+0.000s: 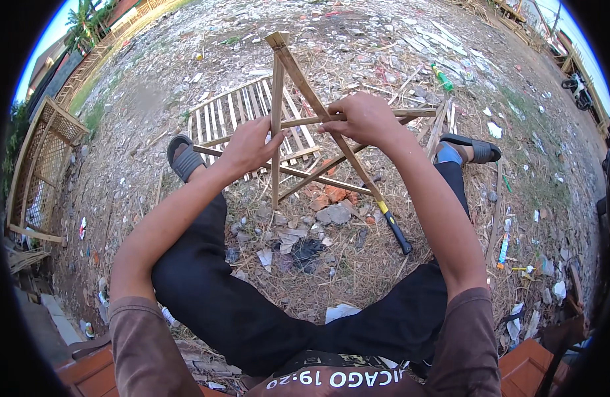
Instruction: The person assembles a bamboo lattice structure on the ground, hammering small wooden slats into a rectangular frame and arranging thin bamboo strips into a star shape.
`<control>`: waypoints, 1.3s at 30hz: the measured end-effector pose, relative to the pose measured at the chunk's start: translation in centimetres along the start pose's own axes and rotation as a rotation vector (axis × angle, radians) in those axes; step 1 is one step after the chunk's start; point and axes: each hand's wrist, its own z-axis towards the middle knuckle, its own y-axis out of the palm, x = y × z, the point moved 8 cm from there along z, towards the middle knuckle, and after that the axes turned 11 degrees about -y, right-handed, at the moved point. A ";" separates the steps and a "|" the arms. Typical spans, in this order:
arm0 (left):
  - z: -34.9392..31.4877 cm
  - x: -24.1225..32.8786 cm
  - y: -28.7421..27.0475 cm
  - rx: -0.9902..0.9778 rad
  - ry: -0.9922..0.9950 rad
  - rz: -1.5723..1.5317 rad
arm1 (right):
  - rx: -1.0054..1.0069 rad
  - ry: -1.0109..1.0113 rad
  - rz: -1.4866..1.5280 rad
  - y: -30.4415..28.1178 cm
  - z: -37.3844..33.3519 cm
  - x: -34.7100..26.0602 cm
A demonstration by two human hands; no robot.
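Observation:
A frame of thin wooden slats [305, 81] stands between my knees, two of its slats meeting in a point at the top. My left hand [249, 147] is closed around the upright slat [276, 178] on the left, thumb toward me. My right hand [366, 119] pinches the frame where the slanting slat meets a crosswise one [416, 112]. Below, further slats [328, 170] cross each other near the ground. A hammer handle [393, 227], yellow and black, lies by the slanting slat's lower end; its head cannot be made out.
A slatted wooden panel [219, 114] lies beyond the frame. Broken brick [338, 193] and a grey stone [334, 214] lie between my legs. A lattice panel [43, 162] leans at the far left. A green bottle [442, 78] lies on the littered ground to the right.

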 end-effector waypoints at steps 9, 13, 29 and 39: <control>0.1 0.2 0.1 -0.111 -0.095 0.020 | 0.155 -0.084 -0.064 -0.1 -0.4 -0.5; 0.2 -0.4 0.0 -0.137 -0.147 0.059 | 0.096 -0.053 -0.104 0.0 -0.2 -0.8; 0.0 -1.7 0.0 -0.169 -0.256 0.174 | 0.168 -0.071 -0.152 -0.1 -0.7 -1.4; 0.6 -1.3 -1.2 -0.065 -0.191 0.150 | 0.162 -0.057 -0.065 -0.5 -0.7 -1.1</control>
